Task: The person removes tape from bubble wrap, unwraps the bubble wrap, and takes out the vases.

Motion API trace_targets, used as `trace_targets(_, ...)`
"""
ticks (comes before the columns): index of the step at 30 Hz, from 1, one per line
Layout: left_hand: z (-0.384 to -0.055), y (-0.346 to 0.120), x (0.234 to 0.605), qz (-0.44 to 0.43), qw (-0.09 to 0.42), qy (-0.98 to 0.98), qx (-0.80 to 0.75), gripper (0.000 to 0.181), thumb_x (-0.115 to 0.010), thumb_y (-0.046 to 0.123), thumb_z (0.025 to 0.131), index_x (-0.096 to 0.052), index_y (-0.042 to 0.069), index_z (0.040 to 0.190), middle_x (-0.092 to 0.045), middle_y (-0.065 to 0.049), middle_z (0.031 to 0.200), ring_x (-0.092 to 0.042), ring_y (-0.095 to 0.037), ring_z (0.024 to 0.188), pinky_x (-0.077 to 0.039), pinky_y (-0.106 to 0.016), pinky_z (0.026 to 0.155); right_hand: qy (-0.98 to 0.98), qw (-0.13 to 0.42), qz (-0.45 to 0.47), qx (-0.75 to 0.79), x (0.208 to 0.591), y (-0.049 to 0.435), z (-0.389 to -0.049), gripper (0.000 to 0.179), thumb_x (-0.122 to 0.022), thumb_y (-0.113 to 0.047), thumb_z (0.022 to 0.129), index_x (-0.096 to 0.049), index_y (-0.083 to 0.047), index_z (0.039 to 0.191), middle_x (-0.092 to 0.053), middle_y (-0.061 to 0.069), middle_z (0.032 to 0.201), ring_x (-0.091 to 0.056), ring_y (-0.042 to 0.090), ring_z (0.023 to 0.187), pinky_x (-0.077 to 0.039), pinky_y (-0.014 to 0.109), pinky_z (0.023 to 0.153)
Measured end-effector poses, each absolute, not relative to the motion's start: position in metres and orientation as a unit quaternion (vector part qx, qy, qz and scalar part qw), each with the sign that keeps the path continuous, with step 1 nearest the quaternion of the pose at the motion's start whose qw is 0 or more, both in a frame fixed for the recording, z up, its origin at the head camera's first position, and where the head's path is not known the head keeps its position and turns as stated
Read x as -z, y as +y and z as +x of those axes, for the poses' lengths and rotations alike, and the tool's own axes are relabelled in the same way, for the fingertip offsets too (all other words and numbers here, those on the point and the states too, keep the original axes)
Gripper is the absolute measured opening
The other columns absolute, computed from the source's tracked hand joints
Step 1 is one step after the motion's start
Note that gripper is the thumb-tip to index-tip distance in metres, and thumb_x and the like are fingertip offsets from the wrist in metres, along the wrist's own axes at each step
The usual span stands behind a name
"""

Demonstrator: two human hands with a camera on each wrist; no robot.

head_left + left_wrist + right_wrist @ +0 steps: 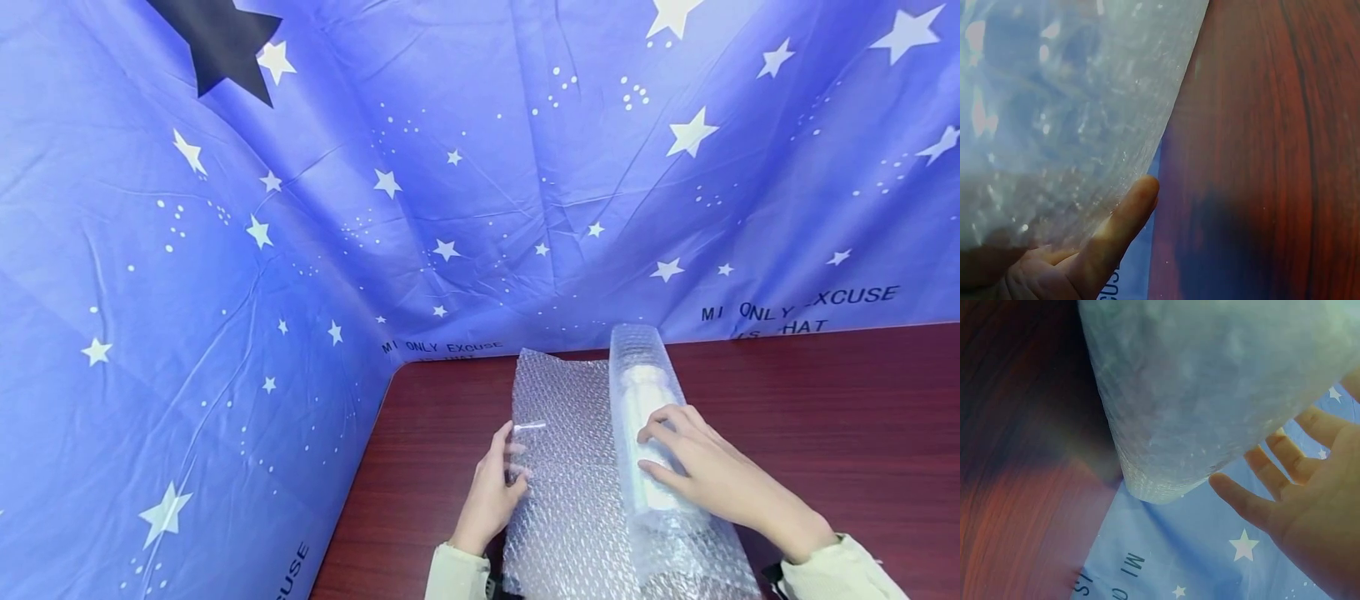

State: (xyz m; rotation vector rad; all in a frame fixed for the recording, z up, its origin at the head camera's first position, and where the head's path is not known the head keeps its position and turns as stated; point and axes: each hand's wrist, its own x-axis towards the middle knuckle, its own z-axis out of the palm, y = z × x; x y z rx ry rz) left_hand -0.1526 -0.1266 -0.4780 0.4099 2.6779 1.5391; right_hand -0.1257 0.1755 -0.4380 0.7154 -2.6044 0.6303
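Note:
A sheet of clear bubble wrap (570, 500) lies on the table, its right part rolled around a white cylindrical thing (647, 404) whose kind the plastic hides. My left hand (491, 492) holds the sheet's left edge, with some fingers showing through the plastic; in the left wrist view, one finger (1132, 209) runs along that edge. On the right side of the roll (630, 346) is my right hand (708, 462), its fingers spread and loosely bent over it. The right wrist view has the fingertips (1225, 487) right at the roll's curved side.
The dark red wooden table (847, 417) extends right of the roll and left of the sheet. A blue cloth with white stars (480, 208) hangs behind the table and along its left side. The far end of the roll reaches close to the cloth.

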Motion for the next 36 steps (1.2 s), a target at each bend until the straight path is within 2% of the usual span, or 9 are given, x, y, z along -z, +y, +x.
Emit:
trace_targets(6, -0.152, -0.128, 0.478, 0.132, 0.010, 0.866, -0.482, 0.080, -0.059, -0.017, 0.082, -0.030, 0.003, 0.153, -0.062, -0.015, 0.122, -0.068, -0.022, 0.094, -0.055, -0.018, 0.065, -0.932, 0.184, 0.228, -0.214, 0.439, 0.174, -0.124, 0.032, -0.080, -0.042, 0.081, -0.063, -0.021, 0.099, -0.052, -0.005, 0.110, -0.046, 0.013, 0.097, -0.047, 0.034, 0.069)
trace_targets(14, -0.153, -0.128, 0.481, 0.132, 0.007, 0.870, -0.475, 0.080, -0.060, -0.016, 0.081, -0.030, 0.003, 0.153, -0.063, -0.014, 0.121, -0.067, -0.018, 0.093, -0.056, -0.019, 0.065, -0.944, 0.172, 0.199, -0.201, 0.434, 0.175, -0.119, 0.045, -0.081, -0.053, 0.075, -0.061, -0.020, 0.100, -0.055, 0.003, 0.116, -0.051, 0.021, 0.097, -0.047, 0.037, 0.065)
trace_targets(22, -0.154, -0.129, 0.483, 0.134, 0.014, 0.864, -0.486, 0.080, -0.061, -0.017, 0.081, -0.031, 0.004, 0.153, -0.062, -0.014, 0.120, -0.067, -0.021, 0.092, -0.055, -0.021, 0.064, -0.940, 0.188, 0.199, -0.206, 0.436, 0.183, -0.116, 0.046, -0.086, -0.039, 0.072, -0.060, -0.016, 0.103, -0.054, 0.005, 0.114, -0.050, 0.022, 0.097, -0.045, 0.031, 0.058)
trace_targets(25, -0.154, -0.129, 0.484, 0.133, 0.016, 0.862, -0.489, 0.081, -0.060, -0.017, 0.081, -0.030, 0.005, 0.153, -0.062, -0.014, 0.121, -0.067, -0.022, 0.092, -0.055, -0.021, 0.064, -0.937, 0.194, 0.206, -0.204, 0.438, 0.186, -0.115, 0.049, -0.086, -0.034, 0.072, -0.060, -0.013, 0.107, -0.054, 0.007, 0.115, -0.050, 0.024, 0.099, -0.047, 0.032, 0.059)
trace_targets(28, -0.154, -0.130, 0.485, 0.134, 0.014, 0.863, -0.487, 0.081, -0.060, -0.017, 0.080, -0.030, 0.004, 0.153, -0.063, -0.014, 0.121, -0.067, -0.022, 0.092, -0.055, -0.021, 0.065, -0.934, 0.198, 0.220, -0.200, 0.440, 0.188, -0.114, 0.050, -0.085, -0.028, 0.072, -0.062, -0.010, 0.113, -0.054, 0.010, 0.120, -0.050, 0.027, 0.105, -0.051, 0.037, 0.064)
trace_targets(31, -0.154, -0.131, 0.486, 0.134, 0.014, 0.863, -0.487, 0.082, -0.060, -0.017, 0.080, -0.030, 0.003, 0.153, -0.063, -0.014, 0.121, -0.067, -0.022, 0.091, -0.055, -0.021, 0.064, -0.926, 0.203, 0.247, -0.200, 0.442, 0.187, -0.113, 0.049, -0.082, -0.020, 0.075, -0.063, -0.010, 0.119, -0.054, 0.012, 0.125, -0.050, 0.029, 0.111, -0.052, 0.046, 0.075)
trace_targets(36, -0.154, -0.132, 0.487, 0.135, 0.018, 0.862, -0.489, 0.082, -0.058, -0.018, 0.080, -0.029, 0.003, 0.153, -0.062, -0.015, 0.122, -0.067, -0.022, 0.092, -0.055, -0.021, 0.064, -0.910, 0.209, 0.308, -0.181, 0.445, 0.177, -0.117, 0.044, -0.069, -0.007, 0.078, -0.066, -0.015, 0.121, -0.058, 0.009, 0.130, -0.049, 0.033, 0.121, -0.042, 0.057, 0.093)
